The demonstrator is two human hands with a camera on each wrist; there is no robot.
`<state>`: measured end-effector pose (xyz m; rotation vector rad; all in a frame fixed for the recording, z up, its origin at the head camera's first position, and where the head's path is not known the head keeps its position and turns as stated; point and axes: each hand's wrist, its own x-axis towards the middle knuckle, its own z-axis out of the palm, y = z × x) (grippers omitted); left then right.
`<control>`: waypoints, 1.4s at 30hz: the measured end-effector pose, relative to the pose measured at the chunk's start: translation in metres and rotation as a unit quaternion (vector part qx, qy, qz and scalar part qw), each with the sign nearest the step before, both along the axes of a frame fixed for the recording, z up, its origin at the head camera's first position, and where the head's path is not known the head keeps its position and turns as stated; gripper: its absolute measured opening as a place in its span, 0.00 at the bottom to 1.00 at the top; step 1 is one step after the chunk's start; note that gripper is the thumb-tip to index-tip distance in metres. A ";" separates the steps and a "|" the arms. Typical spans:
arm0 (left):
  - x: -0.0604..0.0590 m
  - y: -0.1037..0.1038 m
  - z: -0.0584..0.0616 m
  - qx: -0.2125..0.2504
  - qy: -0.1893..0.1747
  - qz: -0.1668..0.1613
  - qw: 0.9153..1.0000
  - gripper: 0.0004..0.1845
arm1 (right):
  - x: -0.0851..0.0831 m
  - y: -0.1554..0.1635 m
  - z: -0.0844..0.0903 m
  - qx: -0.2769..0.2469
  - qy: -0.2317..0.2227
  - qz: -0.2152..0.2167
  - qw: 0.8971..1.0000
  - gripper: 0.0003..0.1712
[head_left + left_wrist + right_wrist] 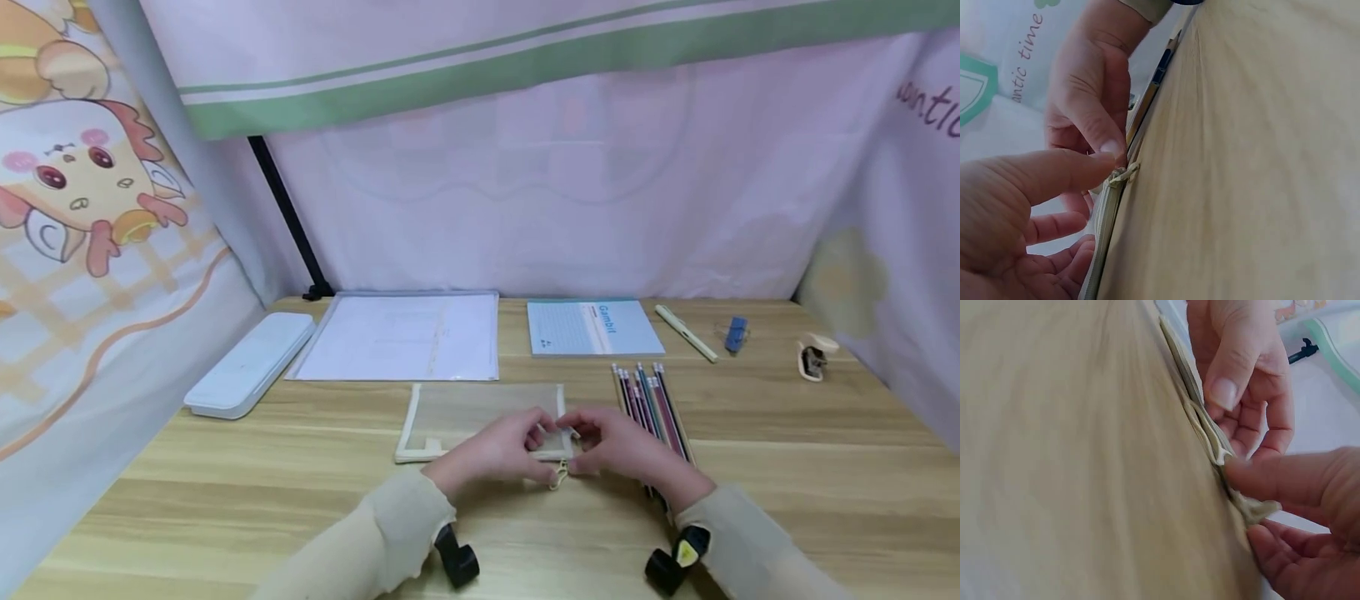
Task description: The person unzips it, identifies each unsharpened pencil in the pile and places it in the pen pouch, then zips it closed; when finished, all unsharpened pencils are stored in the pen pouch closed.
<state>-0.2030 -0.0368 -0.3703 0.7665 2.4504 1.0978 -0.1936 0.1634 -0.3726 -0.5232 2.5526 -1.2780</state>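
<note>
A mesh zip pouch (480, 408) with cream edging lies flat on the table in the head view. My right hand (618, 446) pinches its near right corner between thumb and fingers; the zip edge (1188, 381) runs away from that grip in the right wrist view. A small looped zip pull (558, 475) hangs out at this corner. My left hand (506, 446) is over the pouch's right part, fingers loosely bent and thumb reaching toward the pull. In the left wrist view, the left thumb (1072, 172) meets the corner close to the right thumb (1094, 125).
Several pencils (652, 400) lie beside and partly under my right forearm. Behind are a clear folder with papers (401, 337), a blue notebook (592, 327), a pale pen (686, 333), a blue eraser-like block (736, 333) and a stapler (813, 358). A white case (251, 362) lies left.
</note>
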 end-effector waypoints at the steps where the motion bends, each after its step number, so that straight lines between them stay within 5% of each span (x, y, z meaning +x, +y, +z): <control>1: 0.000 0.000 -0.001 0.003 0.003 0.000 1.000 0.25 | 0.000 -0.001 -0.001 0.000 0.001 -0.007 1.000 0.29; 9: 0.000 -0.001 -0.010 0.033 -0.008 0.016 0.999 0.16 | 0.003 -0.011 -0.009 0.018 0.034 -0.072 0.997 0.25; 16: -0.003 0.001 -0.012 0.047 -0.015 0.035 0.998 0.11 | 0.001 -0.014 -0.009 0.007 0.004 -0.121 0.993 0.21; 29: -0.006 -0.002 -0.013 0.074 0.006 0.040 0.996 0.07 | 0.001 -0.012 -0.011 -0.033 -0.017 -0.107 0.994 0.21; 36: -0.011 -0.015 -0.018 0.136 -0.072 0.084 0.984 0.10 | 0.003 -0.016 -0.007 -0.024 -0.046 -0.122 0.991 0.19; 42: -0.010 -0.036 -0.011 0.145 -0.122 0.129 0.973 0.12 | 0.002 -0.019 -0.004 -0.004 -0.051 -0.138 0.989 0.18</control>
